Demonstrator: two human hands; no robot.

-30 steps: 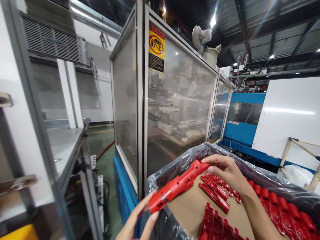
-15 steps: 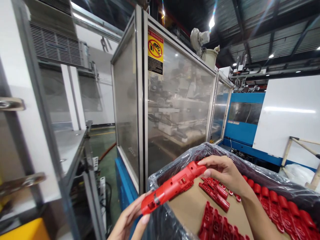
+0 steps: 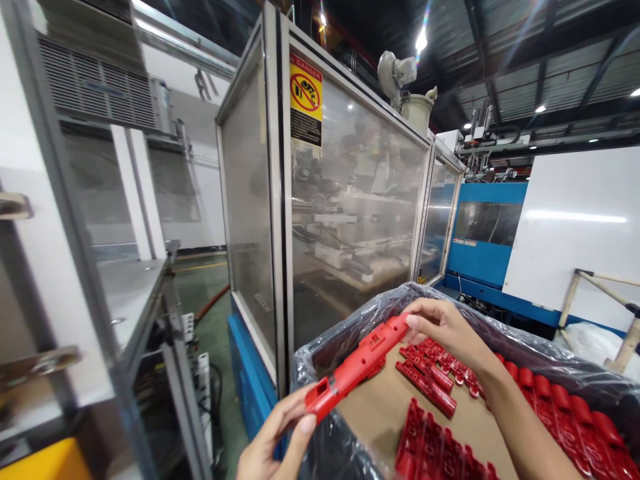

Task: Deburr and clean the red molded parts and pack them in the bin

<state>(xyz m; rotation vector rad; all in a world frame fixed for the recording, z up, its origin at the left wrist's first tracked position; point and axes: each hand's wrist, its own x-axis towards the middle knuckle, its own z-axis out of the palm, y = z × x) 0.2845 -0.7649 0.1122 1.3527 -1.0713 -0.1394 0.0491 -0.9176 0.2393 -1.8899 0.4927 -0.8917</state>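
Observation:
A long red plastic housing shell [image 3: 367,355] spans between my two hands, tilted with its right end higher. My left hand [image 3: 283,433] pinches the lower end between thumb and fingers, near a rectangular opening and a dark band. At the upper end, my right hand [image 3: 440,328] grips the tip with thumb and fingertips. Beneath the shell is a bin lined with clear plastic [image 3: 345,440], with a brown cardboard sheet [image 3: 373,417] inside. Similar red shells [image 3: 435,447] lie in rows on the cardboard and along the bin's right side.
A machine enclosure with clear panels [image 3: 350,200] and a danger sign [image 3: 306,100] stands just behind the bin. To the left is a metal-framed workbench [image 3: 135,287]. A blue and white machine [image 3: 487,223] and a pipe frame [image 3: 575,300] are at the right.
The shell has rolled about its length, showing a different side, and its lower end has shifted right and up with my left hand. The camera view has shifted slightly.

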